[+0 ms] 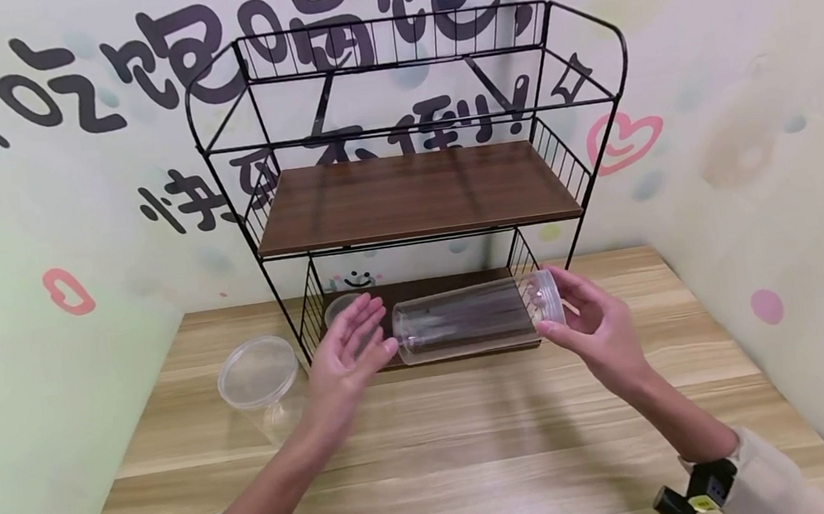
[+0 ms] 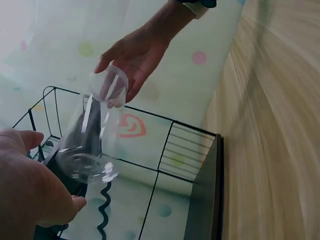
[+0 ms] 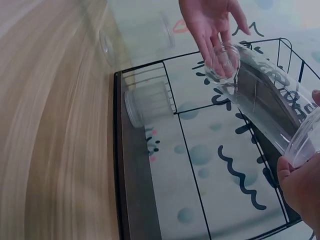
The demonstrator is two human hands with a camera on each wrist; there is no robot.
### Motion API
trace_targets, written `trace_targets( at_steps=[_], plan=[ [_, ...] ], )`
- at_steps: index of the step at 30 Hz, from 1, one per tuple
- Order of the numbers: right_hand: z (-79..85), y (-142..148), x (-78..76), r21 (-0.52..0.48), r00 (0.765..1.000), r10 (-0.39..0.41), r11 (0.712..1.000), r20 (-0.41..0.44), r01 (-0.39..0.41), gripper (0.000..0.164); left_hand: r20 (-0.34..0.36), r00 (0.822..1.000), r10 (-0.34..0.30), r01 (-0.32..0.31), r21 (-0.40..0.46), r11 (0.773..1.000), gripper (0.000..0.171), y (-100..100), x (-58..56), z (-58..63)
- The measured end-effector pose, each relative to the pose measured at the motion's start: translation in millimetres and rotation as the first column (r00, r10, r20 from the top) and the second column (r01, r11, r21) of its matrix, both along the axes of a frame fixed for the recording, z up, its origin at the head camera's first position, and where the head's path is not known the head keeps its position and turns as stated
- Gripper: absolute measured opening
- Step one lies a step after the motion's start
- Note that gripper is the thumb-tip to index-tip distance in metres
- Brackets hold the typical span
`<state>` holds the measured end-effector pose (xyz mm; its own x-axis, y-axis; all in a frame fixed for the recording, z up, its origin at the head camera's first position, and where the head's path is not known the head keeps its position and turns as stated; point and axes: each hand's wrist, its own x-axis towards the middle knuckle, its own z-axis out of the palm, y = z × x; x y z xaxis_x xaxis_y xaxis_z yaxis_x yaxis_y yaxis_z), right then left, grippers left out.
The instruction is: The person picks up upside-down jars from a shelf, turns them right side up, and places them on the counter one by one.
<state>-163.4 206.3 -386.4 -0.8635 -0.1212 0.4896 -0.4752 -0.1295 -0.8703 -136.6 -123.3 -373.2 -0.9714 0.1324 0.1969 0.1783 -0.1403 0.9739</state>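
A tall clear plastic jar point(image 1: 464, 318) lies sideways in the air before the lower shelf, its base pointing left. My right hand point(image 1: 601, 329) grips it round the whitish screw lid point(image 1: 549, 297), thumb in front and fingers behind. At the other end my left hand point(image 1: 347, 356) is spread, palm toward the jar, with the thumb tip right at the base. In the left wrist view the left hand point(image 2: 35, 185) shows beside the jar's base, not curled round it. The right wrist view shows the left fingers point(image 3: 215, 55) behind the clear base.
A wide lidded clear jar point(image 1: 259, 382) stands on the wooden table left of the rack. Another clear jar point(image 3: 150, 102) sits on the lower shelf's left end. The black wire rack point(image 1: 421, 239) has a brown middle board point(image 1: 416, 194). Walls rise behind and at both sides.
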Motion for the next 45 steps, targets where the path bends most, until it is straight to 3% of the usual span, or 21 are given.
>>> trace_targets(
  at_steps=[8,12,15,20,21,23,33,38,45],
  plan=[
    [8.9,22,-2.8,0.172,0.997,-0.031,0.984,-0.064,0.042,0.071,-0.134,0.988,0.081,-0.101,-0.154,0.983,0.077,-28,2.0,18.9],
    [11.8,30,-4.3,0.317,0.988,-0.050,0.944,-0.147,0.095,0.076,-0.182,0.976,0.122,-0.166,-0.255,0.953,0.076,-48,8.6,30.8],
    [13.7,34,-6.2,0.445,0.969,-0.073,0.878,-0.236,0.174,0.080,-0.217,0.961,0.169,-0.229,-0.290,0.929,0.073,-63,12.6,39.9],
    [15.8,41,-10.1,0.631,0.910,-0.092,0.693,-0.405,0.351,0.080,-0.277,0.931,0.239,-0.323,-0.312,0.894,0.071,-82,10.6,53.0],
    [16.0,43,-10.9,0.653,0.900,-0.083,0.661,-0.428,0.371,0.080,-0.284,0.926,0.249,-0.336,-0.317,0.887,0.071,-85,8.8,55.3],
    [16.0,45,-13.0,0.679,0.893,-0.054,0.629,-0.447,0.379,0.079,-0.293,0.918,0.266,-0.359,-0.333,0.872,0.071,-91,4.3,58.7],
    [13.2,52,-23.1,0.764,0.879,0.064,0.527,-0.472,0.371,0.075,-0.338,0.896,0.288,-0.417,-0.414,0.810,0.087,-111,-32.7,68.7],
    [12.9,58,-28.1,0.785,0.870,0.094,0.485,-0.484,0.385,0.074,-0.350,0.895,0.276,-0.415,-0.424,0.805,0.091,-117,-52.0,76.6],
    [9.9,65,-28.7,0.815,0.893,0.090,0.456,-0.441,0.357,0.074,-0.318,0.915,0.248,-0.373,-0.432,0.822,0.096,-122,-69.7,86.7]
  ],
)
